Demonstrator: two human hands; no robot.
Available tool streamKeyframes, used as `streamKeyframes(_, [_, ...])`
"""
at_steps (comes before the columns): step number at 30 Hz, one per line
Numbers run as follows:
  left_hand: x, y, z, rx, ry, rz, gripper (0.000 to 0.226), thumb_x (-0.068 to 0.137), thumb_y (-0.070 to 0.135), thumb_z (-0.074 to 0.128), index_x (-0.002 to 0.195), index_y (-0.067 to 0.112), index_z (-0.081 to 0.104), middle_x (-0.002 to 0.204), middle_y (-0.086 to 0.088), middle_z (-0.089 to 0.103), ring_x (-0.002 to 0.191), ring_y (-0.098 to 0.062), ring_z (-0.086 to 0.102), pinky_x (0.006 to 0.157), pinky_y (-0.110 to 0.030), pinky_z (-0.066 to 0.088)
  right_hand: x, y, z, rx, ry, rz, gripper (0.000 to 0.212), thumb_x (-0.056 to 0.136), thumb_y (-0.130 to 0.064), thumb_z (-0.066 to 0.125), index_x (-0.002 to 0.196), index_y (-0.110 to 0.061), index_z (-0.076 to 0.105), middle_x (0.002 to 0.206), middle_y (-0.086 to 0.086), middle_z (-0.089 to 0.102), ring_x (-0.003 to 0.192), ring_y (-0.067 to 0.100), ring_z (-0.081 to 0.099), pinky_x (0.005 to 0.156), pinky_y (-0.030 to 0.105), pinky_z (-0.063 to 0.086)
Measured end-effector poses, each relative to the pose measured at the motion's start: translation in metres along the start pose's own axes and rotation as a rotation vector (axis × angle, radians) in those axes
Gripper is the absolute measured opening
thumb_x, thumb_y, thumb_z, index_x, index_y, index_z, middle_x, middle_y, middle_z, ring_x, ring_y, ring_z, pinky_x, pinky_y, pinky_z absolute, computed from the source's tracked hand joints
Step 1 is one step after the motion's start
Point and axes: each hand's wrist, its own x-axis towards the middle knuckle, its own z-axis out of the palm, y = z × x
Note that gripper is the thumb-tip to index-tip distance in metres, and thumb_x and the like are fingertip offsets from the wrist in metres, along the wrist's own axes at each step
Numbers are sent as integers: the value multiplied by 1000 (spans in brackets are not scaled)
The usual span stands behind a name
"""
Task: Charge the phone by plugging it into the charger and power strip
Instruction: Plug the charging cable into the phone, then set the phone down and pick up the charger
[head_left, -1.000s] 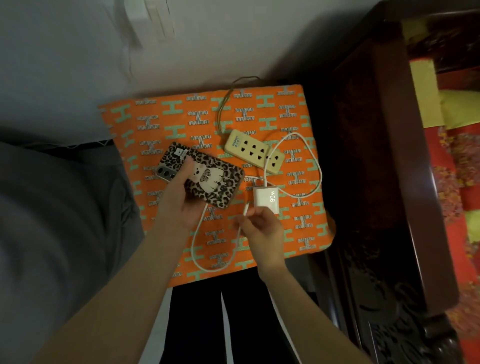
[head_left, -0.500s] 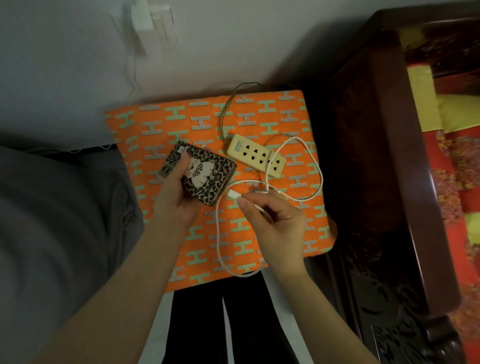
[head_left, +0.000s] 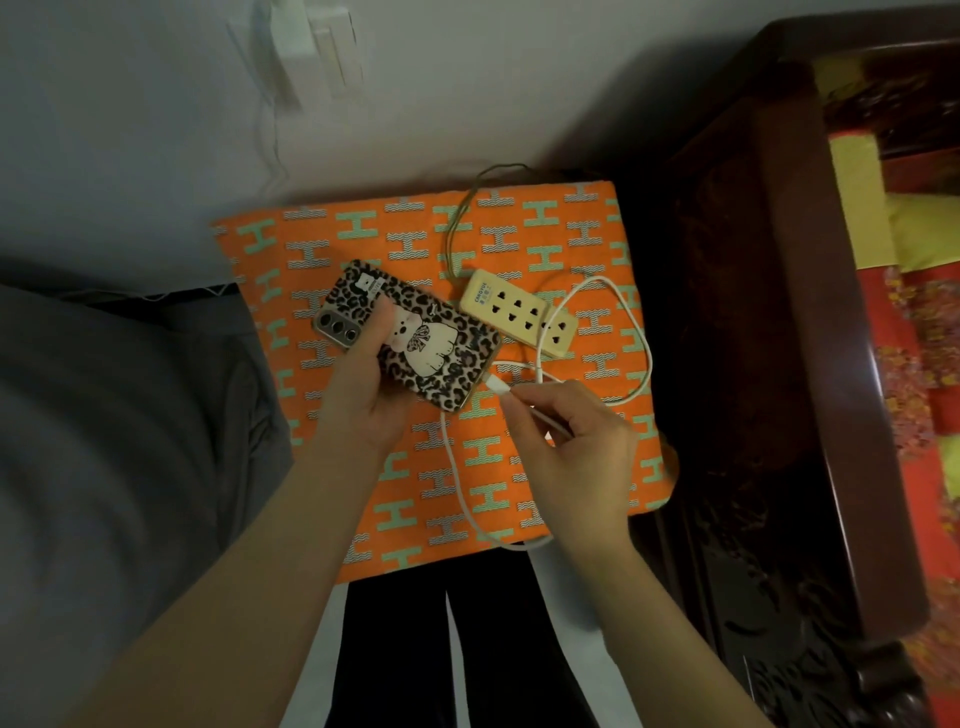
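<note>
My left hand (head_left: 358, 384) holds a phone (head_left: 426, 343) in a leopard-print case, back side up, above the orange patterned cushion (head_left: 322, 244). My right hand (head_left: 571, 441) pinches the white cable's plug (head_left: 496, 385), whose tip meets the phone's bottom edge. The white cable (head_left: 636, 338) loops over the cushion and across the cream power strip (head_left: 519, 317), which lies just right of the phone. The charger block is hidden under my right hand.
A dark carved wooden bed frame (head_left: 769, 364) stands right of the cushion, with red and yellow bedding (head_left: 914, 364) beyond. A grey wall with a white fitting (head_left: 317, 47) is behind. Grey fabric (head_left: 114, 441) lies at the left.
My right hand left the charger block, picked up the cable's plug end and brought it left to the phone's bottom edge. My left hand tilted the phone a little toward the plug.
</note>
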Motion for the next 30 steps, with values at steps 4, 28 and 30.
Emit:
streamKeyframes(4, [-2, -3, 6, 8, 33, 8, 46, 93, 30, 52, 132, 7, 48, 129, -18, 60, 115, -31, 61, 90, -51, 53, 5, -3, -4, -68, -29, -42, 3, 85, -13, 71, 83, -16, 72, 73, -3, 68, 68, 10, 65, 59, 34, 55])
streamKeyframes(28, [19, 24, -55, 1143, 411, 324, 48, 79, 40, 69, 116, 13, 56, 118, -11, 63, 110, -34, 59, 96, -54, 48, 13, 87, 4, -313, -320, 576, 82, 59, -69, 69, 123, -25, 42, 112, -4, 55, 94, 19, 58, 74, 41, 57])
streamKeyframes(30, [21, 19, -56, 1346, 436, 398, 58, 80, 45, 65, 120, 6, 52, 119, -14, 62, 104, -32, 61, 91, -47, 49, 15, 86, 12, -408, -304, 552, 87, 57, -74, 65, 123, -22, 39, 104, -6, 48, 88, 17, 53, 72, 42, 56])
